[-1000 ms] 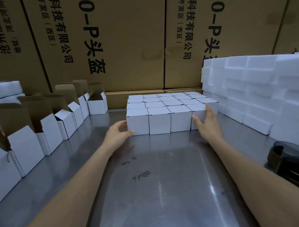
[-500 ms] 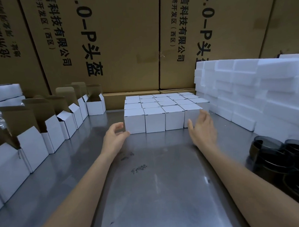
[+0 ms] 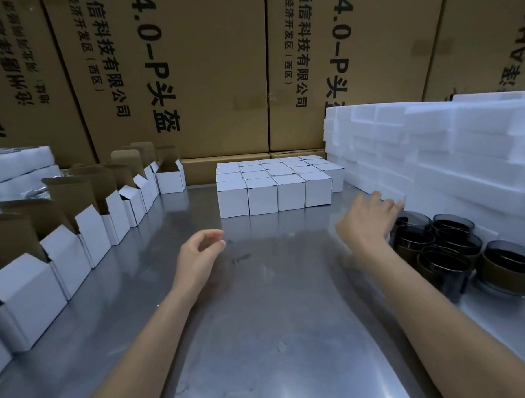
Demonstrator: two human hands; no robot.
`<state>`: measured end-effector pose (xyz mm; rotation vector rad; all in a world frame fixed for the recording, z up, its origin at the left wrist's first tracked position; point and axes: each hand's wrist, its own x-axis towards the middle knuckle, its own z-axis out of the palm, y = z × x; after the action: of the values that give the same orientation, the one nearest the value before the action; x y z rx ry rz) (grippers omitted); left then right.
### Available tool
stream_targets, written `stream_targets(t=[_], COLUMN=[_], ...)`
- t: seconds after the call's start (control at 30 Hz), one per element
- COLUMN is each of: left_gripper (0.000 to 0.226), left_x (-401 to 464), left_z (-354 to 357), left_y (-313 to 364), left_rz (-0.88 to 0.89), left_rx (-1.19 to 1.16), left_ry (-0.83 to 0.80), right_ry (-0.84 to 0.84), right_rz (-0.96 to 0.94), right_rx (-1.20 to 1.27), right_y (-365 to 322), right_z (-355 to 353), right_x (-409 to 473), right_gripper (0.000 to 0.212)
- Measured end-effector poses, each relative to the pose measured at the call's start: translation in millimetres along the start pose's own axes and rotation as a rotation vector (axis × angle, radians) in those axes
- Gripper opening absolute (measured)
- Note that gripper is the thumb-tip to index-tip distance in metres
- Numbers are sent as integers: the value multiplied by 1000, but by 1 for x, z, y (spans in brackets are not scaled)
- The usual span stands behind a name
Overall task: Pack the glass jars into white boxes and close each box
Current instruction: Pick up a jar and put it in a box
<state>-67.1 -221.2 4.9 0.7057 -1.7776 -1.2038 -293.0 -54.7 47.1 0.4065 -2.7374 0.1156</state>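
- Steel table (image 3: pixel 276 333) under tall brown cartons (image 3: pixel 189 75); white foam blocks (image 3: pixel 448 148) stacked at right
- Both hands are off the closed white boxes (image 3: pixel 274 186) now; that block looks squared and done
- Right hand (image 3: pixel 367 221) swings over the glass jars (image 3: pixel 443 245), fingers loose, holding nothing; next jar likely
- Left hand (image 3: pixel 199 255) hovers, lightly curled, empty; open boxes (image 3: pixel 85 233) wait at left

Dull steel tabletop (image 3: pixel 276 333), wall of printed brown cartons (image 3: pixel 204 75) behind, white foam blocks (image 3: pixel 463 148) at right.
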Motion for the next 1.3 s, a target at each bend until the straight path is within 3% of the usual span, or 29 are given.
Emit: stream_targets(t=[0.17,0.3,0.43,0.73,0.9,1.0,1.07,1.13,1.2,1.3], left_gripper=[15,18,19,16,21,27,33,40,49,65], left_x=[-15,-20,-21,-24,-25,-25,-25,-24,-24,-23], left_z=[-8,-10,-10,-8,-6,-6,-7,-7,-6,-4], left_y=[5,7,9,12,15,16,15,13,11,9], left_rz=[-6,-7,-7,0,3,8,11,23,25,30], left_rx=[-14,-26,-15,17,100,103,88,115,158,269], left_ry=[-7,-18,-25,-79,-200,-207,-201,-210,-244,-331], right_ry=[-251,-300,-211,63,120,167,172,15,-290,-632], right_rz=[85,38,-104,-630,-826,-897,-869,-741,-607,-557], right_rx=[-67,-78,-59,152,275,434,686,947,1132,1266], right_y=[15,12,-7,-71,-93,-94,-87,-76,-64,-53], right_z=[-15,-20,-20,-31,-40,-39,-35,-26,-15,2], right_x=[3,0,-14,-88,-123,-127,-119,-106,-94,-85], right_gripper=[59,57,48,28,24,29,37,47,63,76])
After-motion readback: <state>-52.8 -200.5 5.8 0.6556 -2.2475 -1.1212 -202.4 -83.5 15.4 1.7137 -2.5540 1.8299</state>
